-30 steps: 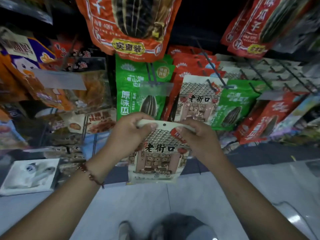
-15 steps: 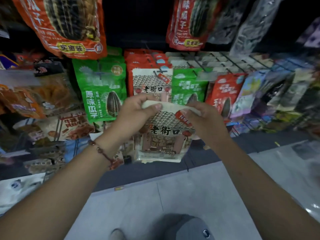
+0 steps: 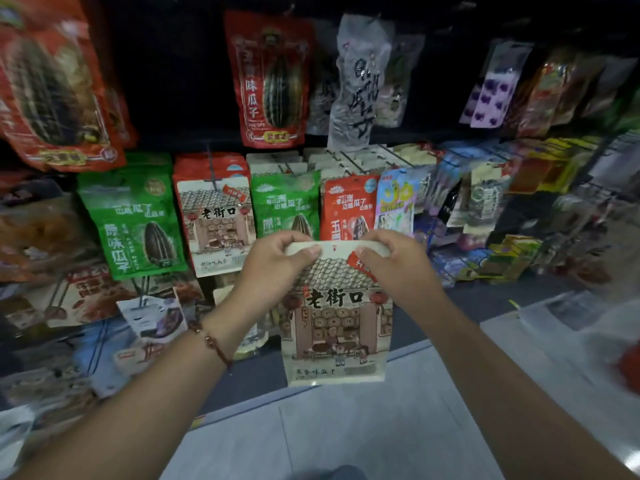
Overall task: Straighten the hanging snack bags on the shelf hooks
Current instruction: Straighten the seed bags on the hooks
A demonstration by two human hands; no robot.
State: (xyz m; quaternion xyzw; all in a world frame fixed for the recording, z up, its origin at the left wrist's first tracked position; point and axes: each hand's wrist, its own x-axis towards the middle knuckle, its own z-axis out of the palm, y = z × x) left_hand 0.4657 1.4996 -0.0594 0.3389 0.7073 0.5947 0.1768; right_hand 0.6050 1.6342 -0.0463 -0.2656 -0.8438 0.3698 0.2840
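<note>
Both hands hold one snack bag (image 3: 335,317) in front of the shelf, near the middle of the scene and nearer to the person than the hanging rows. The bag is cream-coloured, with a drawing of an old tiled house and big black characters. It hangs upright from its top strip and is free of any hook.

The left hand (image 3: 273,268) pinches the top strip at its left end: the thumb lies on the front and the other fingers are curled behind, so this grip is clamped on the bag. The right hand (image 3: 394,265) pinches the same strip at its right end in the same way, also clamped. A beaded bracelet (image 3: 211,341) is on the left wrist.

Far behind the hands, on the shelf hooks, hangs a second house-print bag (image 3: 216,223), to the left of the held one. A green seed bag (image 3: 138,220) hangs further left, another green bag (image 3: 285,202) is just right of the house-print one, and a red bag (image 3: 348,209) comes next to the right. One row higher hangs a tall red seed bag (image 3: 272,77). The bags at the far right are blurred. The pale floor (image 3: 381,434) is below.
</note>
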